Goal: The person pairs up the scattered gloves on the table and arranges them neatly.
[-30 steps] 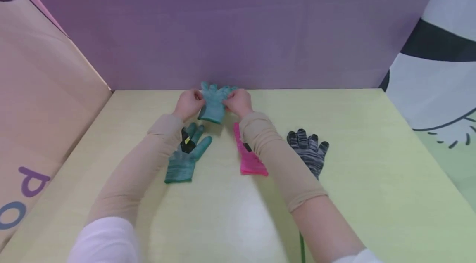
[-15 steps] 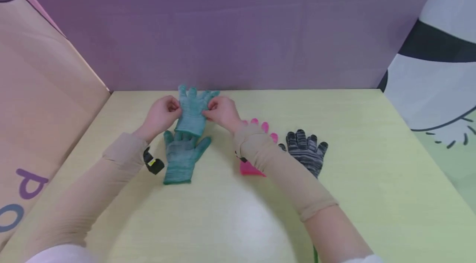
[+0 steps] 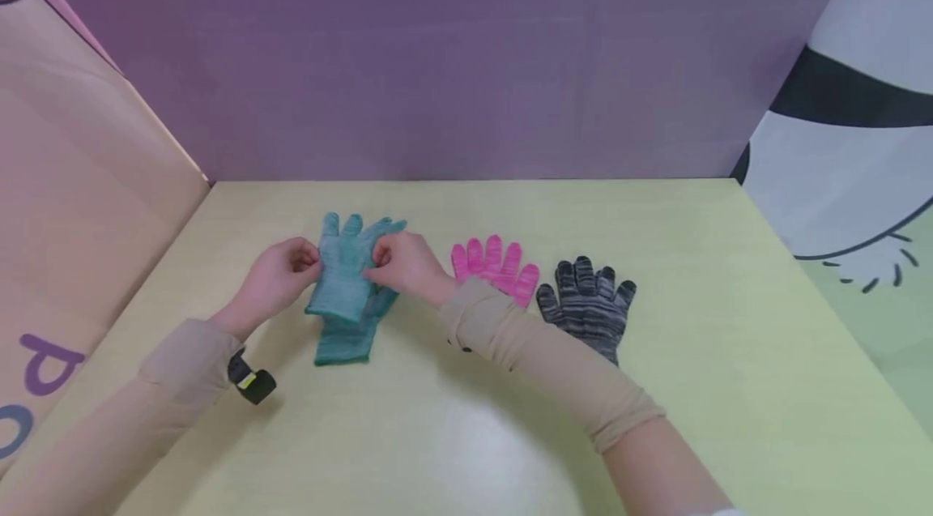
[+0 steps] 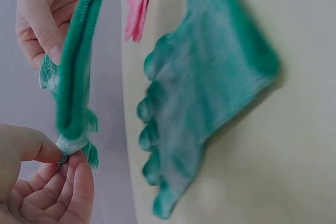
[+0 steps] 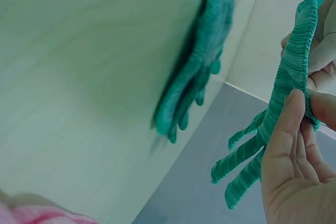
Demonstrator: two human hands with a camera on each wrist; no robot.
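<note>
A teal knit glove point(image 3: 341, 277) hangs above the table, fingers pointing away and cuff toward me. My left hand point(image 3: 283, 271) pinches its left edge between thumb and fingers, and my right hand point(image 3: 410, 263) pinches the opposite edge near the glove's thumb. Seen from the left wrist, the cuff point(image 4: 76, 72) is a narrow slit between both hands. Directly below, a second teal glove point(image 3: 342, 346) lies flat on the table; the held one covers most of it in the head view. The right wrist view shows a gap between the held glove point(image 5: 289, 77) and the lying glove point(image 5: 210, 40).
To the right lie a pink glove point(image 3: 496, 263), partly behind my right forearm, and a black-and-grey striped glove point(image 3: 592, 309). The pale table point(image 3: 452, 435) ends at a purple wall panel point(image 3: 466, 62). A black wrist camera point(image 3: 253, 383) hangs under my left wrist.
Both hands have brought the held teal glove left and toward me, from the table's back edge to over the lying teal glove. The pink glove shows more now.
</note>
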